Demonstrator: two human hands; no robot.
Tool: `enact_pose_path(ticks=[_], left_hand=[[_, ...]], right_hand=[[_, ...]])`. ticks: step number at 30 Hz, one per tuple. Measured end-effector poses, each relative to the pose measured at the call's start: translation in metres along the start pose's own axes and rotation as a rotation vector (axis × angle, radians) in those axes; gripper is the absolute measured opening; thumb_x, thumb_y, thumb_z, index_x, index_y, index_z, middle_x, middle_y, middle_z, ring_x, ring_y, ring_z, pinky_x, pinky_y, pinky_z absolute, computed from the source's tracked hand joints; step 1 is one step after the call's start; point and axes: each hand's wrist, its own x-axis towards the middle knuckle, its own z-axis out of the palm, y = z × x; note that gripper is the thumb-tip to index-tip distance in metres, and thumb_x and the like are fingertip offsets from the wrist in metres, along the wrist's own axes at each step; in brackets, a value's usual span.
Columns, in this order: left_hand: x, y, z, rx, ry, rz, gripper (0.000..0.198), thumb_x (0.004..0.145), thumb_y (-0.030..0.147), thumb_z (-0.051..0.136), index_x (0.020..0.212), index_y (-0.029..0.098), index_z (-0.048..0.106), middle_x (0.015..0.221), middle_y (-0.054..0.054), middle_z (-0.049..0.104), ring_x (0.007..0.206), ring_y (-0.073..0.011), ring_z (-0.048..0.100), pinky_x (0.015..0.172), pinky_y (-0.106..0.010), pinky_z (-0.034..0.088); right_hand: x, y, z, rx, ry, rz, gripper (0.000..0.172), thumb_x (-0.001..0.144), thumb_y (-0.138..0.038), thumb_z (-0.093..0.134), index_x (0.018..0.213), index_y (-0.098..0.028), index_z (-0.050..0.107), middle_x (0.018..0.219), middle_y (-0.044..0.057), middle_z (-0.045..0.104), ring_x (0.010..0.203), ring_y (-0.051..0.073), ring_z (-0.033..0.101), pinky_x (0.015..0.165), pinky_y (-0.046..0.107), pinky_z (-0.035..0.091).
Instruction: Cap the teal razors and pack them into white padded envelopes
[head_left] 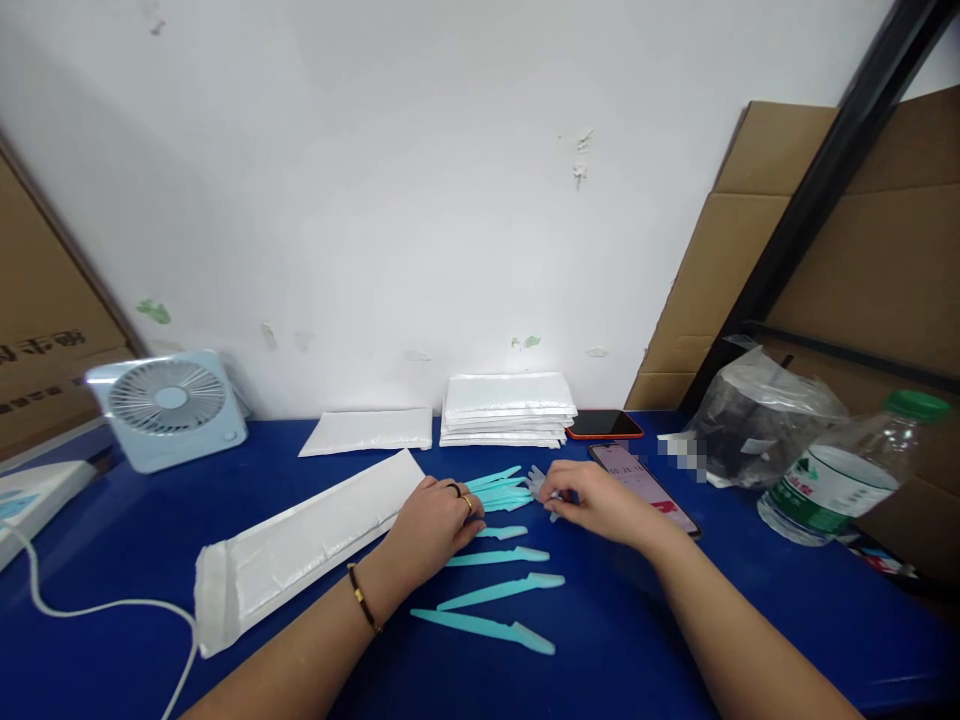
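My left hand is curled over the left ends of the turquoise eyebrow razors, its thumb and fingers closed around the handle of one razor. Its fingertips hide part of that handle. Thumb and fingertips of my right hand pinch a small translucent blade cap, beside a little pile of similar caps. Between the hands lies a bunch of turquoise razors. Nearer to me, 3 more razors are spread apart on the blue table, the closest razor with its blade end to the right.
A white padded mailer lies left of my left hand. Behind stand a stack of white mailers and a single mailer. Two phones, a plastic bag and a bottle are right. A fan and white cable are left.
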Motion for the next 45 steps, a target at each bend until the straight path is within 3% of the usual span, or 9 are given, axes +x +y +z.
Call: enact_pose_path(ticks=[6,10,17,24,31,36,41,45], left_hand=[[0.002,-0.012,0.009,0.047,0.003,-0.017,0.020,0.089,0.029,0.043,0.087,0.025,0.062,0.089,0.000,0.061,0.084,-0.0166,0.051,0.071,-0.031,0.031],[0.005,-0.011,0.013,0.076,0.005,-0.025,0.021,0.089,0.030,0.042,0.083,0.022,0.060,0.084,-0.001,0.061,0.082,-0.0164,0.052,0.071,-0.031,0.032],[0.006,-0.005,0.009,0.193,0.007,-0.027,0.026,0.090,0.023,0.034,0.077,0.016,0.056,0.075,-0.005,0.060,0.073,-0.0158,0.053,0.068,-0.031,0.033],[0.004,-0.007,0.006,0.150,0.053,-0.014,0.026,0.091,0.025,0.034,0.079,0.017,0.055,0.075,-0.004,0.058,0.073,-0.0152,0.052,0.068,-0.031,0.033],[0.004,-0.002,0.004,0.095,0.060,-0.017,0.025,0.091,0.026,0.035,0.079,0.017,0.056,0.076,-0.003,0.059,0.075,-0.0152,0.053,0.070,-0.030,0.033],[0.002,0.000,-0.002,0.025,0.003,0.006,0.027,0.090,0.028,0.038,0.074,0.019,0.058,0.072,-0.001,0.060,0.072,-0.0143,0.053,0.069,-0.030,0.033],[0.002,-0.010,-0.002,-0.015,0.027,-0.055,0.018,0.087,0.033,0.047,0.088,0.024,0.062,0.086,-0.001,0.061,0.086,-0.0167,0.053,0.073,-0.030,0.033],[0.005,-0.015,0.005,0.046,0.062,-0.101,0.018,0.087,0.029,0.047,0.098,0.025,0.060,0.097,-0.003,0.060,0.093,-0.0188,0.050,0.076,-0.031,0.033]], right_hand=[[-0.008,0.023,-0.012,-0.078,-0.086,0.064,0.019,0.077,-0.013,0.052,0.084,-0.023,0.067,0.086,0.002,0.058,0.070,0.013,0.055,0.063,0.022,0.040],[-0.006,0.022,-0.003,-0.087,-0.120,0.078,0.016,0.074,-0.013,0.056,0.084,-0.022,0.065,0.088,0.002,0.057,0.075,0.014,0.055,0.067,0.023,0.040],[-0.008,0.016,0.002,-0.043,-0.155,0.107,0.010,0.071,-0.014,0.057,0.080,-0.019,0.060,0.084,0.002,0.059,0.072,0.013,0.053,0.060,0.022,0.037],[-0.002,0.010,0.006,0.049,-0.018,0.158,0.010,0.080,-0.024,0.053,0.084,-0.019,0.061,0.077,0.002,0.061,0.065,0.013,0.053,0.058,0.022,0.038],[0.006,0.003,0.018,0.060,0.011,0.084,0.005,0.078,-0.021,0.056,0.080,-0.019,0.060,0.075,0.000,0.060,0.064,0.012,0.053,0.059,0.021,0.039],[0.004,-0.003,0.015,0.145,-0.054,0.066,0.012,0.081,-0.024,0.053,0.085,-0.021,0.063,0.073,0.000,0.061,0.062,0.011,0.055,0.056,0.020,0.040],[0.002,0.010,0.007,-0.030,0.077,0.112,0.017,0.082,-0.020,0.048,0.081,-0.019,0.065,0.081,0.003,0.061,0.066,0.013,0.055,0.059,0.023,0.039],[0.006,0.013,0.015,-0.120,0.069,0.145,0.012,0.079,-0.024,0.053,0.076,-0.019,0.064,0.079,0.003,0.058,0.067,0.014,0.054,0.060,0.023,0.039]])
